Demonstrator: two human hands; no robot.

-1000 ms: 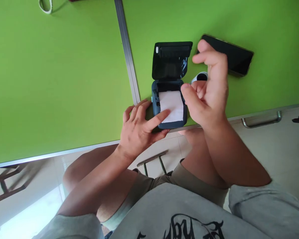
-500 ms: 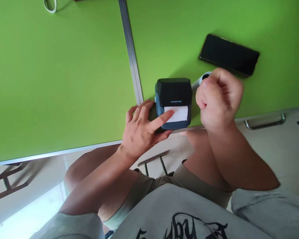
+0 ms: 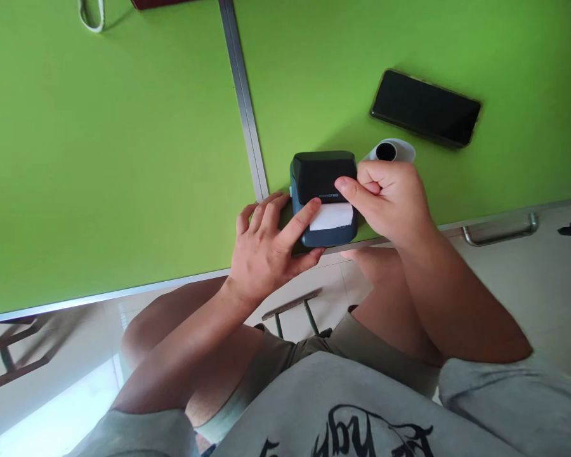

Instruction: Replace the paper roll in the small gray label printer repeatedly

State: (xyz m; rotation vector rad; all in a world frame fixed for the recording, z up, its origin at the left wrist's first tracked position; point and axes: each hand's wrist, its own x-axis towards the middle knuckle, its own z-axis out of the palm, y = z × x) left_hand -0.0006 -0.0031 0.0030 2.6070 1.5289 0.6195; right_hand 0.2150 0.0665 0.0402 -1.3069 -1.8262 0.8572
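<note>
A small dark label printer (image 3: 327, 170) stands by the table's front edge, its black lid down. A strip of white paper (image 3: 332, 216) sticks out from under the lid. My left hand (image 3: 264, 244) holds the printer at its left and front, with one fingertip on the lid's lower edge by the paper. On the other side, my right hand (image 3: 394, 198) has its thumb on the lid and its curled fingers against the printer's right side. Behind that hand lies a white paper roll (image 3: 403, 150) with a dark core, partly hidden.
A black phone (image 3: 426, 109) lies on the green table (image 3: 137, 152) at the back right. A metal strip (image 3: 245, 101) crosses the tabletop. A white loop of cord (image 3: 92, 26) and a dark red object (image 3: 159, 2) are at the far left. A drawer handle (image 3: 500, 238) projects at the front right.
My right hand has come left and down from above the paper roll onto the printer, uncovering more of the roll. My left fingertip has shifted from the paper up to the lid's edge.
</note>
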